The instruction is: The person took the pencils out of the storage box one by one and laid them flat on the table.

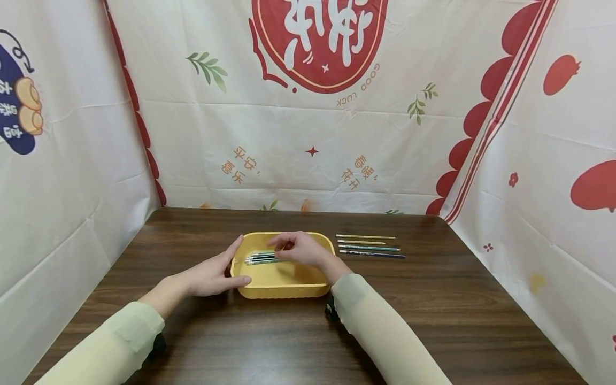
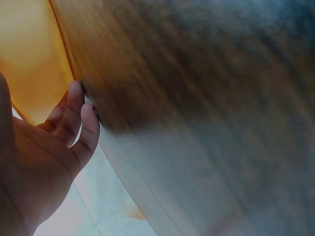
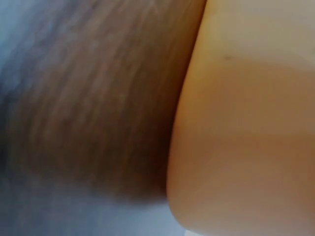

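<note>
A yellow plastic tray stands on the table. Several pencils, dark and green with pale ends, lie inside it toward the left. My left hand is spread around the tray's left end, thumb at the front left corner, other fingers along the left side. In the left wrist view, fingertips touch the tray's outer wall. My right hand reaches into the tray over the pencils with bent fingers; whether it pinches one is hidden. The right wrist view shows only the tray wall and blurred table.
Right of the tray, several more pencils lie in a row, among them a yellow pencil, a green pencil and a dark blue pencil. The dark wooden table is bounded by a printed white cloth behind and at both sides.
</note>
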The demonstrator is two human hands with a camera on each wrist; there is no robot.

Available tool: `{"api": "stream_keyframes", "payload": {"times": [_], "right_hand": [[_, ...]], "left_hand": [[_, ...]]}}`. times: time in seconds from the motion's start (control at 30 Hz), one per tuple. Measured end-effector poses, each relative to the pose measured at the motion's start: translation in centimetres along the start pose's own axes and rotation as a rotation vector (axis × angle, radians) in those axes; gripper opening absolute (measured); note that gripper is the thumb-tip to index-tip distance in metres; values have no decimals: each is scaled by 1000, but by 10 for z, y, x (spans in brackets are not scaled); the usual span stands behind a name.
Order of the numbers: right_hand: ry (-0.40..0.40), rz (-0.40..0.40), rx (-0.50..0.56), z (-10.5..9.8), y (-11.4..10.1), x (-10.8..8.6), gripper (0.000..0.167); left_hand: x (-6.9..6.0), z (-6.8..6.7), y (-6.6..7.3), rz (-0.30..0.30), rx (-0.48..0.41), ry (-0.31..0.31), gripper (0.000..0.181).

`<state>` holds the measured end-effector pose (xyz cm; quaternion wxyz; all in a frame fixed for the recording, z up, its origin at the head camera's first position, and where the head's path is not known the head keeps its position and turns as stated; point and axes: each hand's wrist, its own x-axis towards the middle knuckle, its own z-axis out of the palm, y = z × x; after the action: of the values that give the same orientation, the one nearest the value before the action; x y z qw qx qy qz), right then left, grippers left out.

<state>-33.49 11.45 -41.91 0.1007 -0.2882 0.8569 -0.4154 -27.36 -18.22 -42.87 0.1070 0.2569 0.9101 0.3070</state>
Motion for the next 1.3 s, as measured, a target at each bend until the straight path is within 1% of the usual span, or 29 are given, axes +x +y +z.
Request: {"api": "stream_keyframes", "payload": {"times": [0.13,0.37,0.5,0.77,1.0,1.2,1.3], "right_hand": [[-26,3,-15,2,3,0,30],[-52,29,-93,6,8,1,29],[-64,44,-143,7,8,0,31],[-77,71,-203,6,2,-2,32],[-97,17,-272,6,3,-2,32],[-140,-35,-350,6,4,-2,31],[-159,-58,-373,6,4,-2,31]], "left_hand": [[0,0,0,0,2,3,117],[0,2,-1,1,9,5,116],[0,2,-1,-3,5,-2,117],[0,1,-1,-6,2,-3,117],[0,1,-2,-8,6,-1,117],[0,1,-1,-1,7,-4,116],[-1,1,1,-7,0,-7,116]]}}
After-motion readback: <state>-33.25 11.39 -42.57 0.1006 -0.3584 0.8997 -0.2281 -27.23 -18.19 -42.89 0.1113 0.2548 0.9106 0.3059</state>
